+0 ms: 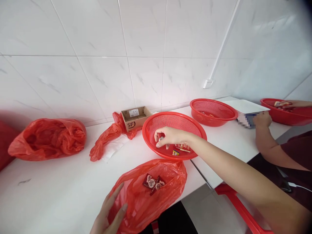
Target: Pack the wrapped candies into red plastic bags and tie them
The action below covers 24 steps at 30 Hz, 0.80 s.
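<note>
Nearest: open red plastic bag [136, 211], left hand [110, 208] at its left rim, thumb and fingers parted, open. White table [60, 191] runs left to right along the tiled wall [102, 32]. Red mesh basket [147, 143] just beyond the bag; right hand [168, 136] over its interior, fingers curled on a small red-and-silver packet [161, 137]. Second red basket [209, 122] farther right; white-topped scale [246, 105] beyond, another person's hand [262, 119] beside it. Bunched red bag [53, 138] at left. SF carton [136, 121] mid-table, near the wall. Smallest: dark-red printed packets [153, 184] inside the near bag; yellow-and-blue packet [175, 152] in the near basket.
</note>
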### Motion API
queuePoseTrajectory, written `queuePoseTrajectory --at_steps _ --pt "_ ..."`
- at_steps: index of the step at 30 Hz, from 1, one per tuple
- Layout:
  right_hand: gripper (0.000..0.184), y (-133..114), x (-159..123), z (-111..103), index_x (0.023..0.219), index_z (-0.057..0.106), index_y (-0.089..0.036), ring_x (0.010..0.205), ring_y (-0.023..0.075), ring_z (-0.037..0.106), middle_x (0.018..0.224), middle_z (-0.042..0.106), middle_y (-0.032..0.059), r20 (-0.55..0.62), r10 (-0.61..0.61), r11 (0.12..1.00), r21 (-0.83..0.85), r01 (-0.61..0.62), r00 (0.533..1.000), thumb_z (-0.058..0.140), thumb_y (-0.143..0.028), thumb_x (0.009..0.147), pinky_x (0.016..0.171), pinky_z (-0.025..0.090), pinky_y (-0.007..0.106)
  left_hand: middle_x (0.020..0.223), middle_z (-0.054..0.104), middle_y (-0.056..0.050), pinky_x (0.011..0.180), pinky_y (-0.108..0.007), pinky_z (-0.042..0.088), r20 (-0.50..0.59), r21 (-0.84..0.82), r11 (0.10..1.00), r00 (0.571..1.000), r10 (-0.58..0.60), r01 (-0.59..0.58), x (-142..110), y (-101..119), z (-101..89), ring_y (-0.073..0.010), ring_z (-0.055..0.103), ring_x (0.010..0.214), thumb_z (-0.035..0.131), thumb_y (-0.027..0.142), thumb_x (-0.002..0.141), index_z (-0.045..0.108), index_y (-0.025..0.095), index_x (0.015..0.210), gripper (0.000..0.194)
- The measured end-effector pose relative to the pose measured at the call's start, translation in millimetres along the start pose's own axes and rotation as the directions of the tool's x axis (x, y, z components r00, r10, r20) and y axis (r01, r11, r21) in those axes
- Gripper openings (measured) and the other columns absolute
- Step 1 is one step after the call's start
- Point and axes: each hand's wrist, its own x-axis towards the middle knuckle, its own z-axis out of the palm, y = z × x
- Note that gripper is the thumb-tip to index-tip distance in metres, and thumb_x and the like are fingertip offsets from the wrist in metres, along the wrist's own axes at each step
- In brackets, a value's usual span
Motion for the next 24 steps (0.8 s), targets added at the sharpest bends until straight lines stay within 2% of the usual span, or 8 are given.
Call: queuePoseTrajectory --at_steps 2,4,8,12,14,19,22,24 --pt "0.024 -14 -13 24 0.094 0.054 -0.021 0.07 0.0099 0.064 0.09 0.064 -0.0005 0.112 -0.122 0.972 0.215 0.096 0.986 0.068 -0.032 0.078 0.057 0.053 0.019 0.146 0.049 -0.002 0.118 -0.05 0.021 0.012 -0.03 0.999 0.999 -0.035 0.035 1 2 1.2 -0.0297 0.033 0.141 0.055 0.055 0.084 0.051 0.03 0.137 0.059" --pt "0.026 -20 -18 55 0.094 0.055 -0.021 0.059 0.0093 0.061 0.079 0.062 -0.0027 0.191 -0.15 0.943 0.324 0.082 0.97 0.07 -0.029 0.074 0.052 0.051 0.02 0.148 0.047 -0.004 0.117 -0.049 0.023 0.024 -0.05 0.998 0.999 -0.044 0.045 3 4 2.9 -0.0297 0.032 0.141 0.056 0.054 0.083 0.047 0.027 0.14 0.064" --pt "0.027 -13 -15 103 0.102 0.057 -0.023 0.061 0.0103 0.063 0.086 0.064 -0.0013 0.058 -0.083 0.957 0.284 0.063 0.995 0.067 -0.025 0.077 0.052 0.049 0.02 0.149 0.045 -0.006 0.116 -0.046 0.026 0.031 -0.047 0.998 0.998 -0.045 0.046 3 7 6.4 -0.0285 0.033 0.141 0.058 0.053 0.083 0.044 0.027 0.142 0.066" --pt "0.033 -2 -20 118 0.121 0.055 -0.025 0.079 0.0148 0.068 0.119 0.063 0.0066 -0.071 -0.099 0.94 0.321 0.117 0.993 0.055 -0.03 0.089 0.063 0.054 0.025 0.147 0.046 -0.006 0.115 -0.041 0.029 -0.015 -0.074 0.996 0.998 -0.054 0.053 -2 11 7.5 -0.026 0.036 0.139 0.057 0.05 0.085 0.045 0.026 0.142 0.063" --pt "0.034 2 -29 114 0.125 0.056 -0.026 0.088 0.0161 0.068 0.13 0.058 0.0071 -0.163 -0.116 0.938 0.306 0.162 0.98 0.051 -0.034 0.092 0.069 0.055 0.026 0.147 0.047 -0.006 0.116 -0.041 0.027 -0.02 -0.069 0.996 0.998 -0.062 0.061 -3 10 6.2 -0.0256 0.036 0.14 0.057 0.05 0.085 0.045 0.024 0.142 0.064" --pt "0.028 30 -44 65 0.111 0.06 -0.023 0.081 0.0162 0.067 0.108 0.067 0.0062 -0.328 -0.051 0.928 0.333 0.166 0.943 0.047 -0.04 0.094 0.067 0.056 0.029 0.145 0.049 -0.006 0.117 -0.042 0.026 0.011 -0.057 0.998 1.0 -0.024 0.025 -2 8 4.6 -0.0274 0.037 0.139 0.059 0.05 0.084 0.047 0.024 0.14 0.064" --pt "0.031 57 -38 27 0.116 0.06 -0.024 0.1 0.0221 0.064 0.116 0.065 0.0075 -0.38 0.022 1.0 0.012 -0.019 0.925 0.059 -0.033 0.087 0.084 0.052 0.036 0.144 0.05 -0.005 0.117 -0.042 0.025 -0.031 -0.084 0.996 0.999 -0.013 0.01 -4 11 8.2 -0.0277 0.038 0.138 0.058 0.05 0.084 0.049 0.024 0.139 0.061" --pt "0.043 71 -29 12 0.124 0.059 -0.026 0.111 0.0272 0.059 0.121 0.063 0.009 -0.199 0.082 0.949 -0.283 -0.138 0.977 0.065 -0.03 0.081 0.093 0.046 0.041 0.144 0.051 -0.004 0.117 -0.042 0.025 -0.038 -0.092 0.996 0.999 -0.012 0.009 -6 12 10.6 -0.0271 0.038 0.138 0.058 0.05 0.084 0.049 0.025 0.139 0.061"
